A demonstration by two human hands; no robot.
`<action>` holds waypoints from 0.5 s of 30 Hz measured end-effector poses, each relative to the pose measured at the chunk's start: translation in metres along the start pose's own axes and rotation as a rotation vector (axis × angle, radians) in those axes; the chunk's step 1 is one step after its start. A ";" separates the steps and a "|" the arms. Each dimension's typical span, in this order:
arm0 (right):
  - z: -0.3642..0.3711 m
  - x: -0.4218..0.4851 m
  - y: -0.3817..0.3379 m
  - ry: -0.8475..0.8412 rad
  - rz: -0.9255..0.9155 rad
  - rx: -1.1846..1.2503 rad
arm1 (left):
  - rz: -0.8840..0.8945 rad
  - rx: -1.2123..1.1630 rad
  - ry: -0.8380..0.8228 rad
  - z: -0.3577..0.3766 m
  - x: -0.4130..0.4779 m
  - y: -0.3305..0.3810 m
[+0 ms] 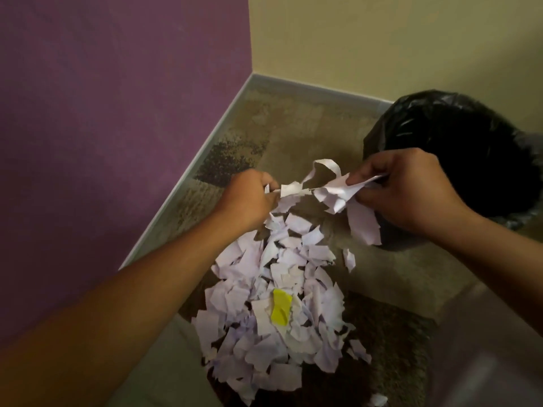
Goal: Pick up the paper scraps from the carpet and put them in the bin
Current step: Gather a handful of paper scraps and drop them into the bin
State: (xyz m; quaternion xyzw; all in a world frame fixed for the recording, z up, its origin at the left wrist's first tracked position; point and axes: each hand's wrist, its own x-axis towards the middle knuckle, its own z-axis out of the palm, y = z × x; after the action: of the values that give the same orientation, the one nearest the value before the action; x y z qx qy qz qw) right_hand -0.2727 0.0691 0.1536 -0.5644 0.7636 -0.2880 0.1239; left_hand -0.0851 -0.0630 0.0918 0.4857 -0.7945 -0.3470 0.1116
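Scraps: heap of torn white paper scraps [276,318], ragged-edged and thin, too many to count, lying on the mottled brown carpet [308,136].
Odd piece: one crumpled yellow paper scrap [281,307] on top of the heap.
Left hand [249,198]: grip closed on one end of a curled white paper strip [311,183].
Right hand [402,183]: grip pinching a bunch of white scraps, raised above the heap.
Bin: one round bin lined with a glossy black plastic bag [458,148], just behind the right hand.
Surroundings: purple wall [117,113], cream wall [396,39], grey skirting.

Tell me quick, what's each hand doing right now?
Left hand: closed, pinching white paper scraps.
Right hand: closed, gripping the same scraps.
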 end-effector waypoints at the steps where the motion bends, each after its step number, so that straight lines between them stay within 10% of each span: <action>1: -0.014 0.001 -0.002 0.032 -0.005 0.015 | 0.037 -0.007 0.021 -0.008 0.002 0.011; 15: -0.168 0.015 0.053 0.374 0.121 -0.223 | 0.362 -0.406 0.088 0.028 0.065 0.205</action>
State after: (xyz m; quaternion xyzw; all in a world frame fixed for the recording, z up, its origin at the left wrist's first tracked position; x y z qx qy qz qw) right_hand -0.4056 0.1161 0.2603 -0.4646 0.8329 -0.2934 -0.0662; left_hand -0.2743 -0.0473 0.1959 0.3181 -0.7771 -0.4521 0.3011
